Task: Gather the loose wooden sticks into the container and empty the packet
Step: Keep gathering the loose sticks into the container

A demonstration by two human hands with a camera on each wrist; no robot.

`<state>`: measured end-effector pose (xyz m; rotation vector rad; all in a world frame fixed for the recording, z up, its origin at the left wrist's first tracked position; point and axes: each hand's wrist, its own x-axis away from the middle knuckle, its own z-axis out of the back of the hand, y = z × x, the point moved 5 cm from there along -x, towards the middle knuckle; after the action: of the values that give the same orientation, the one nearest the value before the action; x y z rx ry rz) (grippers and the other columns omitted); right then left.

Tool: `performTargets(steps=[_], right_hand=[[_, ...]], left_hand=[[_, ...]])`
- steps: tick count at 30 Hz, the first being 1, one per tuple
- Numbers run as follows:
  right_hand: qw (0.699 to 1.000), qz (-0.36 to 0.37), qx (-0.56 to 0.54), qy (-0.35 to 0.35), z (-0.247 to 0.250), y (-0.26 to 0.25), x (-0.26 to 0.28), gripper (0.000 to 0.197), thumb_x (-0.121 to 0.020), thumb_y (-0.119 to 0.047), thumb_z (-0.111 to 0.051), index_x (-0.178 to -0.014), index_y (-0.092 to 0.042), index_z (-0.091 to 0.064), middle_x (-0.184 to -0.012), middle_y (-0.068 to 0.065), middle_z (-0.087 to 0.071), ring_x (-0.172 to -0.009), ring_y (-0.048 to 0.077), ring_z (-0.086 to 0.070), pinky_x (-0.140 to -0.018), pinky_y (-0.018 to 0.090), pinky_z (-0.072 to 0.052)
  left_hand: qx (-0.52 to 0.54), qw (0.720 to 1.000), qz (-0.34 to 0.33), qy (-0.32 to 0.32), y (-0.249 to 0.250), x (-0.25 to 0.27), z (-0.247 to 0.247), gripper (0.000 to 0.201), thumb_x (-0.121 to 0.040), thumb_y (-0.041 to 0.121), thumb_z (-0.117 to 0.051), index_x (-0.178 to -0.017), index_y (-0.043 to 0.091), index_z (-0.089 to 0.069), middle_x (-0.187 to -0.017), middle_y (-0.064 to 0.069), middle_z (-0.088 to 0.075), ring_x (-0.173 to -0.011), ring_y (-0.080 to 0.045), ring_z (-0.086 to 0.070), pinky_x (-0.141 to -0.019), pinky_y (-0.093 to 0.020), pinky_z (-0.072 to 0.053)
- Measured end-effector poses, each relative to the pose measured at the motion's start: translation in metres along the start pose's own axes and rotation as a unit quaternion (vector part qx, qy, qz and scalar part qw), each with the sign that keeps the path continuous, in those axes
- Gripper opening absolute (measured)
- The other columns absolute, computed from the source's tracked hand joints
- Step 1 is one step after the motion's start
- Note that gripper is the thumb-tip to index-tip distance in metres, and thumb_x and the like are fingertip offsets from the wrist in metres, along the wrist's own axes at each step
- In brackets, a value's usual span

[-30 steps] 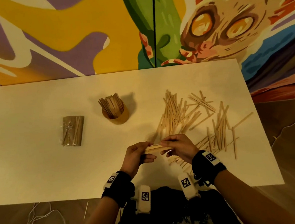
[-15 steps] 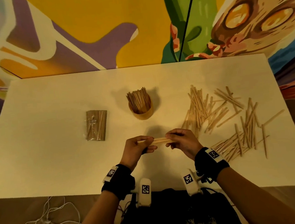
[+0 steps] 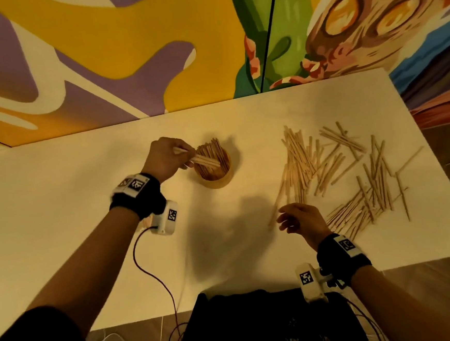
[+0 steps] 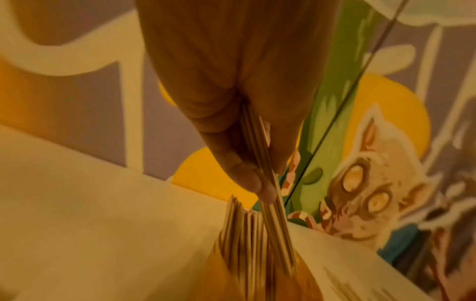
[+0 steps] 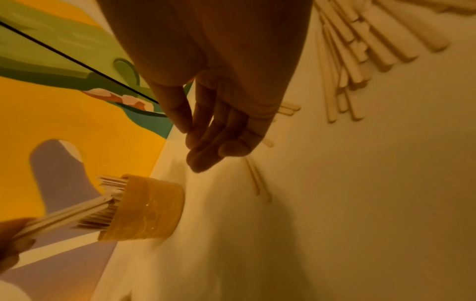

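My left hand point(image 3: 186, 157) pinches a small bundle of wooden sticks point(image 3: 205, 159) and holds it slanted into the round yellow container point(image 3: 216, 180), which is packed with upright sticks. The left wrist view shows thumb and fingers point(image 4: 255, 183) clamped on the bundle point(image 4: 268, 167), its lower end among the container's sticks point(image 4: 242, 234). My right hand point(image 3: 285, 220) hovers open and holds nothing, at the near left edge of the loose sticks point(image 3: 334, 167) scattered on the right. Its relaxed fingers point(image 5: 213, 146) are plain in the right wrist view. My left wrist covers the spot where the packet lay.
The white table point(image 3: 60, 210) stands against a painted mural wall point(image 3: 127, 43). A dark cable point(image 3: 151, 273) runs from my left wrist camera over the table's near edge. One stick point(image 3: 273, 215) lies apart, just left of my right hand.
Both hands held the bundle near the table's front. Now the right hand has let go, and the left hand has carried the bundle up to the container.
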<state>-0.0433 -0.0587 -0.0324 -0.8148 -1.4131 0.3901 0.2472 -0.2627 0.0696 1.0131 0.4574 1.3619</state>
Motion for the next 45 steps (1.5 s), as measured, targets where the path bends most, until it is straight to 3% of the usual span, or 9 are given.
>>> performTargets(steps=[4,9,13,20,27,32,35,39,45], right_hand=[[0.999,-0.017,0.019,0.027,0.017,0.015,0.006,0.020,-0.096,-0.010,-0.054,-0.092,0.005,-0.067,-0.076,0.020,-0.069,-0.062,0.027,-0.064,-0.058,0.031,-0.049],[0.998,-0.029,0.027,0.041,0.039,0.025,0.011,0.021,-0.097,-0.008,-0.052,-0.093,0.006,-0.067,-0.076,0.020,-0.070,-0.062,0.028,-0.064,-0.055,0.030,-0.050],[0.998,-0.021,0.031,0.049,0.052,0.029,0.012,0.020,-0.096,-0.007,-0.053,-0.091,0.005,-0.068,-0.075,0.020,-0.070,-0.060,0.027,-0.065,-0.054,0.028,-0.051],[0.998,-0.029,0.039,0.035,0.073,0.029,0.018,0.019,-0.095,-0.006,-0.054,-0.089,0.005,-0.068,-0.072,0.018,-0.069,-0.056,0.025,-0.064,-0.052,0.028,-0.048],[0.997,-0.023,0.069,0.031,0.123,0.025,0.018,0.019,-0.095,-0.007,-0.055,-0.083,0.000,-0.068,-0.068,0.014,-0.068,-0.053,0.023,-0.063,-0.051,0.027,-0.046],[0.995,-0.054,0.054,0.061,0.184,0.029,0.014,0.018,-0.095,-0.007,-0.056,-0.084,0.000,-0.068,-0.068,0.015,-0.068,-0.052,0.023,-0.062,-0.049,0.027,-0.044],[0.990,-0.090,0.075,0.078,0.222,0.040,0.011,0.020,-0.095,-0.007,-0.053,-0.089,0.003,-0.069,-0.071,0.015,-0.069,-0.053,0.022,-0.063,-0.049,0.026,-0.046],[0.982,-0.134,0.123,0.045,0.249,0.053,0.005,0.021,-0.096,-0.005,-0.051,-0.091,0.002,-0.069,-0.079,0.018,-0.071,-0.058,0.020,-0.067,-0.056,0.026,-0.053],[0.984,-0.175,0.039,-0.017,0.237,0.052,-0.006,0.016,-0.096,0.000,-0.052,-0.088,0.004,-0.065,-0.070,0.016,-0.070,-0.055,0.020,-0.070,-0.054,0.028,-0.058]], left_hand=[[-0.140,0.985,-0.034,-0.099,0.018,-0.028,-0.031,0.007,-0.084,0.009,-0.070,-0.089,0.003,-0.070,-0.073,-0.014,-0.071,-0.051,-0.003,-0.065,-0.055,-0.014,-0.053],[-0.295,0.932,-0.055,-0.202,0.036,-0.039,-0.073,0.013,-0.085,0.015,-0.066,-0.095,0.009,-0.071,-0.094,-0.012,-0.070,-0.085,-0.022,-0.063,-0.068,-0.024,-0.045],[-0.352,0.909,-0.059,-0.214,0.025,-0.037,-0.091,0.017,-0.084,0.008,-0.058,-0.097,0.007,-0.070,-0.097,-0.010,-0.064,-0.090,-0.030,-0.061,-0.071,-0.030,-0.044],[-0.344,0.926,-0.085,-0.130,0.008,-0.032,-0.096,0.016,-0.082,0.013,-0.065,-0.098,0.008,-0.067,-0.102,-0.017,-0.063,-0.094,-0.037,-0.058,-0.076,-0.036,-0.044],[-0.369,0.924,-0.100,0.016,0.039,-0.018,-0.071,0.029,-0.083,0.044,-0.055,-0.093,0.022,-0.071,-0.096,-0.009,-0.070,-0.086,-0.036,-0.063,-0.068,-0.038,-0.049],[-0.301,0.936,-0.138,0.122,0.067,0.014,-0.082,0.024,-0.085,0.033,-0.060,-0.088,0.013,-0.072,-0.084,-0.015,-0.070,-0.076,-0.039,-0.064,-0.063,-0.041,-0.050],[-0.275,0.951,-0.143,0.019,0.070,0.040,-0.150,0.013,-0.090,0.029,-0.062,-0.083,0.020,-0.069,-0.069,-0.006,-0.068,-0.064,-0.027,-0.063,-0.059,-0.035,-0.049],[-0.242,0.954,-0.058,-0.167,0.058,0.070,-0.271,0.006,-0.090,0.030,-0.062,-0.094,0.030,-0.066,-0.087,0.010,-0.067,-0.074,-0.009,-0.061,-0.072,-0.032,-0.052],[-0.301,0.926,-0.016,-0.228,0.058,0.083,-0.390,0.051,-0.087,0.044,-0.058,-0.130,0.017,-0.050,-0.128,-0.001,-0.050,-0.116,-0.022,-0.051,-0.090,-0.036,-0.046]])
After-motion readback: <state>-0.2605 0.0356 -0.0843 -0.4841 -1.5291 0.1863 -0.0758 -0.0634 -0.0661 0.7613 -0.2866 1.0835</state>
